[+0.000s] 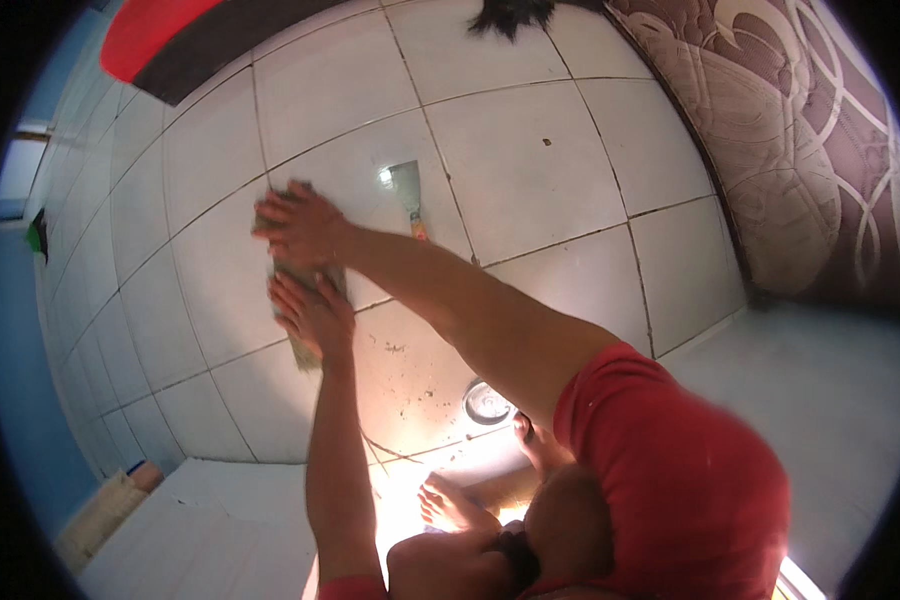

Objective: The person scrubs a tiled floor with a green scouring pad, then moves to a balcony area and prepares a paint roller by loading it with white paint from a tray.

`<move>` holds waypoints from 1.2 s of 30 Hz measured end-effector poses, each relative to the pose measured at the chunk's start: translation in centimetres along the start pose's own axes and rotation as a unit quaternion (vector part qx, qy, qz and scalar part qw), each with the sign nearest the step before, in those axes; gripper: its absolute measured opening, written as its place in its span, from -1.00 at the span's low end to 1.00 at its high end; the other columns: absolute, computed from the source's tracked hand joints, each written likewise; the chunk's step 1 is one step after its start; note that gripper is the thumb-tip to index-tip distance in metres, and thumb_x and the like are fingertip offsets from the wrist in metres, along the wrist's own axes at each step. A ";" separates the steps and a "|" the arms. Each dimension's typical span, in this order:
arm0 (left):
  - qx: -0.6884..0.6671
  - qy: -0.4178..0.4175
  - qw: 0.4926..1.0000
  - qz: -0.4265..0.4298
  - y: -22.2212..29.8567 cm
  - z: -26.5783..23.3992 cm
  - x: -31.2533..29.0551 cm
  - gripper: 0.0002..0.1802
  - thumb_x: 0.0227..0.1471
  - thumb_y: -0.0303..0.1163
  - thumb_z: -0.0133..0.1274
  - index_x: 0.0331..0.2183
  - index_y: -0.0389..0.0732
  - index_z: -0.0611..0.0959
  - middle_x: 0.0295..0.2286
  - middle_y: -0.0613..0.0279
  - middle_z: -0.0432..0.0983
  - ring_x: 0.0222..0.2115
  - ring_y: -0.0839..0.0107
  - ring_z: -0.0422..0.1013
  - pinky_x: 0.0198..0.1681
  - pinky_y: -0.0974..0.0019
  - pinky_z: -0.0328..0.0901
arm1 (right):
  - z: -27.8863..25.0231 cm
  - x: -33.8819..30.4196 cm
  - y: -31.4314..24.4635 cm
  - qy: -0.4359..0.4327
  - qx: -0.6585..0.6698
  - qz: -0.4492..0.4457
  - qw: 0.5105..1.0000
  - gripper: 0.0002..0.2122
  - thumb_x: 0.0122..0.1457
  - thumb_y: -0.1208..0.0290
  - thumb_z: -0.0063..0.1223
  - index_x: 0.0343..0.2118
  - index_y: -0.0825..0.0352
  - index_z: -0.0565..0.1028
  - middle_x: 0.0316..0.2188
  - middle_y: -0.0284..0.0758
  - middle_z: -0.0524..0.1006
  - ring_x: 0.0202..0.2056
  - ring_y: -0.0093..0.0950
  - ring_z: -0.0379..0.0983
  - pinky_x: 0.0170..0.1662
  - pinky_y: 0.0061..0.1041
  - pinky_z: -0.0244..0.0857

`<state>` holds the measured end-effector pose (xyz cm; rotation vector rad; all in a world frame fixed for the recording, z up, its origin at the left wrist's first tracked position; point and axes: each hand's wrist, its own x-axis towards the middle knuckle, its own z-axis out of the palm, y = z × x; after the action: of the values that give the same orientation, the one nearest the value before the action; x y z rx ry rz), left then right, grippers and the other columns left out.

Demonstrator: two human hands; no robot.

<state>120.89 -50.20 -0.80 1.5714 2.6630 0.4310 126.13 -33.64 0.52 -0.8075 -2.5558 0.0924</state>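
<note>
A long, narrow greyish-green piece lies on the white tiled floor; whether it is folded cloth or a stiff strip I cannot tell. My right hand rests flat across its far end, fingers spread. Nearer to me, my left hand lies on the same piece with its fingers stretched out. Both hands cover much of it. Just right of my right hand, a putty knife lies on the floor, its handle partly behind my right forearm.
A round metallic lid or tin sits near my feet, beside dark crumbs on the tiles. A patterned mattress-like panel stands at the right. A red and black object is at the far left, a dark furry thing at the far edge.
</note>
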 end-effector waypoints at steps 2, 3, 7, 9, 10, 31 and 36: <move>-0.003 -0.008 0.999 0.046 1.9 1.7 6.2 -0.10 0.42 0.15 -0.28 0.48 -0.27 0.01 0.49 -0.08 -0.13 0.51 -0.05 -0.21 0.48 -0.29 -0.24 | -0.7 2.9 5.5 -0.001 -0.012 0.044 0.999 -0.54 0.37 -0.04 -0.07 0.26 -0.07 0.51 0.37 -0.37 0.38 0.41 -0.31 0.22 0.43 0.00 0.00; -0.013 -0.005 0.997 0.077 2.6 2.8 8.9 -0.10 0.42 0.16 -0.27 0.49 -0.26 0.02 0.50 -0.04 -0.12 0.51 -0.03 -0.20 0.49 -0.28 -0.24 | -1.6 4.1 8.5 -0.001 -0.025 0.026 0.999 -0.55 0.35 -0.03 -0.05 0.22 -0.05 0.54 0.32 -0.39 0.42 0.37 -0.32 0.27 0.36 0.00 0.09; -0.056 -0.019 0.968 0.244 13.2 7.2 15.8 -0.09 0.40 0.22 -0.27 0.49 -0.19 0.05 0.48 -0.08 -0.06 0.50 -0.05 -0.15 0.48 -0.32 -0.25 | -5.4 -0.7 25.0 0.075 -0.150 0.000 0.986 -0.57 0.39 -0.01 -0.06 0.22 -0.01 0.53 0.22 -0.44 0.50 0.26 -0.40 0.36 0.21 -0.11 0.29; -0.064 -0.011 0.955 0.289 17.0 7.5 16.3 -0.10 0.40 0.22 -0.26 0.49 -0.14 0.07 0.48 0.02 -0.04 0.50 -0.02 -0.14 0.48 -0.31 -0.23 | -7.7 -3.5 27.9 -0.044 -0.146 0.068 0.986 -0.50 0.46 -0.03 -0.16 0.37 0.03 0.40 0.39 -0.27 0.33 0.43 -0.25 0.16 0.38 0.09 0.07; -0.064 -0.004 0.952 0.300 17.9 7.7 16.2 -0.11 0.39 0.22 -0.26 0.49 -0.12 0.08 0.49 0.06 -0.04 0.50 0.00 -0.12 0.48 -0.31 -0.21 | -8.7 -4.7 27.8 -0.098 -0.133 0.110 0.980 -0.49 0.48 0.01 -0.19 0.41 0.06 0.35 0.49 -0.21 0.20 0.51 -0.21 0.03 0.48 0.16 -0.09; -0.006 -0.180 0.900 0.397 3.1 -4.8 -12.8 -0.11 0.35 0.12 -0.13 0.50 -0.08 0.07 0.51 0.18 -0.09 0.51 0.17 -0.14 0.53 -0.14 -0.24 | -12.9 -28.6 -5.5 -0.046 -0.123 0.340 0.931 -0.45 0.49 -0.05 -0.26 0.46 0.00 0.27 0.51 -0.06 0.10 0.49 0.03 0.00 0.42 0.33 -0.16; -0.158 -0.217 0.927 0.262 -4.6 -9.3 -22.5 -0.18 0.29 -0.18 0.06 0.46 -0.08 0.18 0.47 0.08 0.02 0.49 0.06 -0.08 0.53 -0.15 -0.19 | -14.3 -27.8 -14.3 -0.184 -0.088 0.214 0.955 -0.48 0.47 0.08 -0.15 0.46 -0.04 0.24 0.53 -0.09 0.05 0.51 0.10 -0.08 0.46 0.31 -0.25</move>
<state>126.66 -73.77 4.24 1.9698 1.7388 0.4260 145.00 -62.04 4.92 -1.5329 -2.7040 0.1653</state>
